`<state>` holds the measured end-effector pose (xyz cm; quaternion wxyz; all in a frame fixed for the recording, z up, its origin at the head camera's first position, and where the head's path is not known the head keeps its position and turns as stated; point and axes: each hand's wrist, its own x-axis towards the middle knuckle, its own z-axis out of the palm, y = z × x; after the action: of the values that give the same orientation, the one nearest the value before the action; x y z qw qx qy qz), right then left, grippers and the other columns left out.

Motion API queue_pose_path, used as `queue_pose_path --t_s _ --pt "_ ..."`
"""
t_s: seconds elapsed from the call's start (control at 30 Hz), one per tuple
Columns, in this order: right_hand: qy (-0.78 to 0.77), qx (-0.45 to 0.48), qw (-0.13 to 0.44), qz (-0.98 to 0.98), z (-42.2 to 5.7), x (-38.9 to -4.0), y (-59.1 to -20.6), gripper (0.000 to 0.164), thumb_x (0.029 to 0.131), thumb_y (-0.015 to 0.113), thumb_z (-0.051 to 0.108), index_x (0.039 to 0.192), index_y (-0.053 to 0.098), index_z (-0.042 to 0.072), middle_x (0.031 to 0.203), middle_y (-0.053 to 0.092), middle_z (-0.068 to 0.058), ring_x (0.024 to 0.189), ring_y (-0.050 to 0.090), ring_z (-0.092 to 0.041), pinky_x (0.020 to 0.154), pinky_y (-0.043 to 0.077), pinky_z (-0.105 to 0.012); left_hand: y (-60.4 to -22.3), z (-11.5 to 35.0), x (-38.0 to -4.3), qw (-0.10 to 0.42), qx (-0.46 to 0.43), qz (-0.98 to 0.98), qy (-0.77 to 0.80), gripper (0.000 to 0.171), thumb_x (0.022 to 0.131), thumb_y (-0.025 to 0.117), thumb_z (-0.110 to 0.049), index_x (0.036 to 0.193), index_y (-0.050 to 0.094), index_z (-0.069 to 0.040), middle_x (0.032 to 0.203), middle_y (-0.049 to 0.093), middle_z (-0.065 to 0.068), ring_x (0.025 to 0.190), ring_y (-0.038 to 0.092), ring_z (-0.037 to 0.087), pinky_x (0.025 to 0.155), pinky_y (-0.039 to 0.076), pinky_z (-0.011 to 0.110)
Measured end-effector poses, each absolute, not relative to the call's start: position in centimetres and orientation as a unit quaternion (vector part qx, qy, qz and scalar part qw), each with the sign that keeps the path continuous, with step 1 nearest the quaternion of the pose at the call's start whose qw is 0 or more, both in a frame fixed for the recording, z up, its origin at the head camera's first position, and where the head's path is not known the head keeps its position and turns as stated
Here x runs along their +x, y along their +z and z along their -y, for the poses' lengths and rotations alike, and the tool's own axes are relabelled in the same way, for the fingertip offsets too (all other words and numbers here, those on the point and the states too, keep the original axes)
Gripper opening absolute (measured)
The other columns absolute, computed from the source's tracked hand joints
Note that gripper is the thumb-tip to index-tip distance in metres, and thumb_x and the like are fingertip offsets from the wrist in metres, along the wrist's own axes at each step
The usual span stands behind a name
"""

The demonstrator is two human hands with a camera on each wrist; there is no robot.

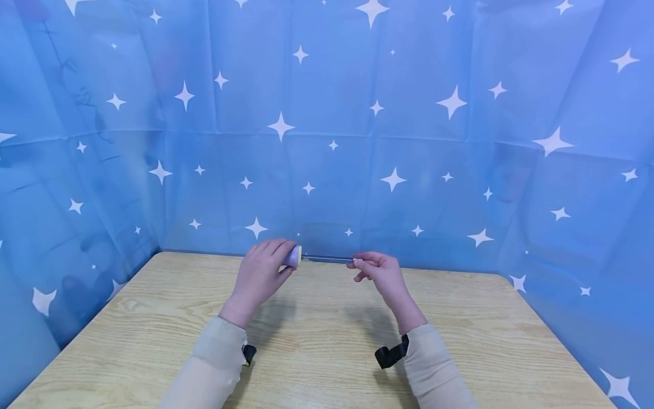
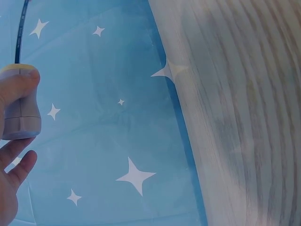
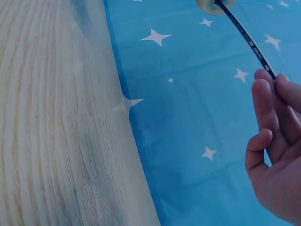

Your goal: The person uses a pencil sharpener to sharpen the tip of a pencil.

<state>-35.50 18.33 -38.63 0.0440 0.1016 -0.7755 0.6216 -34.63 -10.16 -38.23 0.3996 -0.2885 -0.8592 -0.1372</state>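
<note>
Above the counter (image 1: 317,352), my left hand (image 1: 259,272) grips a lavender sharpener-like barrel (image 1: 292,257) while my right hand (image 1: 384,276) pinches a dark pencil (image 1: 328,259), held in line with it, likely so the pencil meets its yellow end squarely.

Head view: bright, even lighting
Table (image 1: 317,352): soft-edged shadows, lower centre
Wrist views: dimmer, slightly hazy (one star (image 2: 164,72) ghosts faintly over the table edge)
</note>
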Motion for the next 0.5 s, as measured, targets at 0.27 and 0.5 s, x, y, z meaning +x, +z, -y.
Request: queue_pose_path --t_s 0.27,0.5 --pt "0.597 0.117 0.051 0.792 -18.41 -35.53 -38.78 0.031 0.095 0.064 0.026 0.115 0.068 0.003 0.099 0.073 -0.006 0.076 0.07 -0.021 0.077 0.044 -0.035 -38.21 10.18 -34.79 0.404 -0.292 0.856 -0.138 0.049 0.074 0.085 -0.014 0.119 0.066 -0.012 0.115 0.066 0.005 0.106 0.061 0.026 0.086 0.05 0.042" --pt "0.587 0.111 0.044 0.8 -18.38 -35.7 -38.92 0.032 0.096 0.062 0.029 0.115 0.068 0.004 0.099 0.073 -0.006 0.079 0.07 -0.022 0.079 0.043 -0.037 -38.26 10.11 -34.8 0.409 -0.297 0.853 -0.135 0.048 0.074 0.084 -0.015 0.118 0.066 -0.012 0.113 0.066 0.005 0.105 0.061 0.026 0.087 0.05 0.042"
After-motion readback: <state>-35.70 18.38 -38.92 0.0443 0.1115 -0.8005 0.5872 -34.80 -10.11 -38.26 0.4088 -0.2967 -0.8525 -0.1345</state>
